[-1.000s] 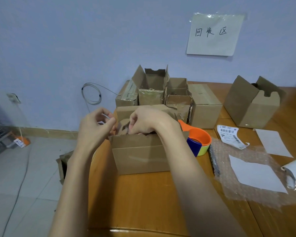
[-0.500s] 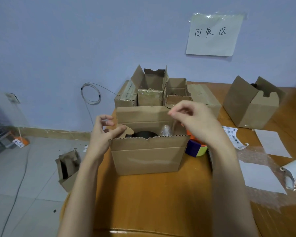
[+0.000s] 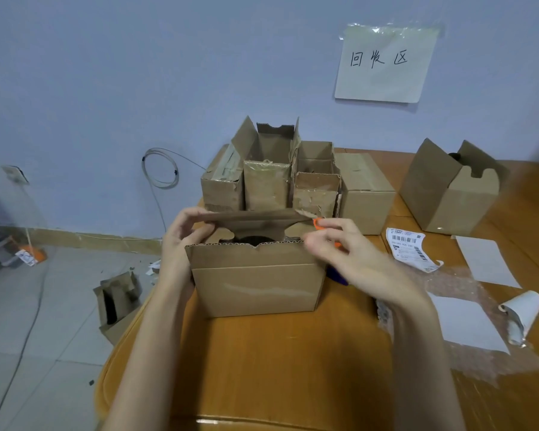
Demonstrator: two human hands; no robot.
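A brown cardboard box [image 3: 257,284] stands on the wooden table [image 3: 277,362] in front of me, its top open and something dark inside. Its back flap [image 3: 255,216] is folded forward, almost level over the opening. My left hand [image 3: 181,241] pinches the flap's left end between thumb and fingers. My right hand [image 3: 339,247] hovers at the box's right top corner with fingers loosely curled; its fingertips are near the flap's right end, and I cannot tell whether they touch it.
Several opened cardboard boxes [image 3: 271,175] stand behind, another open box [image 3: 448,188] at the right. An orange-and-blue tape dispenser [image 3: 319,223] is mostly hidden behind my right hand. A shipping label [image 3: 409,247], bubble wrap [image 3: 467,306] and paper sheets [image 3: 486,262] lie right. A small box [image 3: 115,303] sits on the floor.
The back flap has come down from upright to nearly level over the opening. My left hand rose to grip its left end; my right hand dropped toward the box's right corner.
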